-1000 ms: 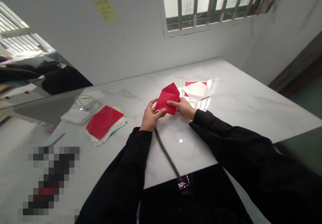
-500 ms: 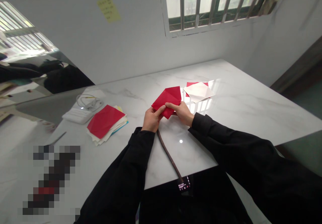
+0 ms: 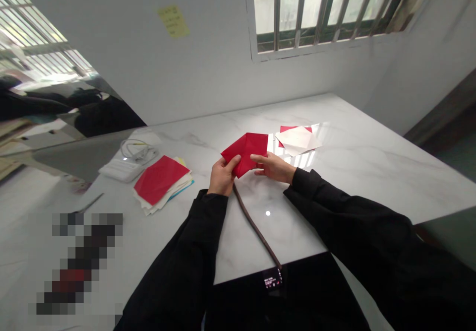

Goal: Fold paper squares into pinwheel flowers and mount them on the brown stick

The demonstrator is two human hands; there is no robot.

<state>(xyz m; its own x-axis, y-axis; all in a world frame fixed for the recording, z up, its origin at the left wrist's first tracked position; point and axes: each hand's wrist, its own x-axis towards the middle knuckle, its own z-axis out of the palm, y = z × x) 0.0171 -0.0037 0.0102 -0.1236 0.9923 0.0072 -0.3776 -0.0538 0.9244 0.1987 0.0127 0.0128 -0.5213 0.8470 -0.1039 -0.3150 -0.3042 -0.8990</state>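
Holding is done over the bench (image 3: 357, 172): creased red paper (image 3: 241, 148) is pinched by the left hand (image 3: 222, 177), thumb on top; fingers of the right hand (image 3: 277, 167) are laid at its right side, firmness can't be told. Bench is glossy, white, grey-veined; barred glare is thrown near the cream sheet (image 3: 298, 140). Paper pile (image 3: 159, 179) is set left, beside white device (image 3: 122, 168). Barred window (image 3: 290, 11) and yellow note (image 3: 174, 21) are seen on pale wall (image 3: 208, 73).
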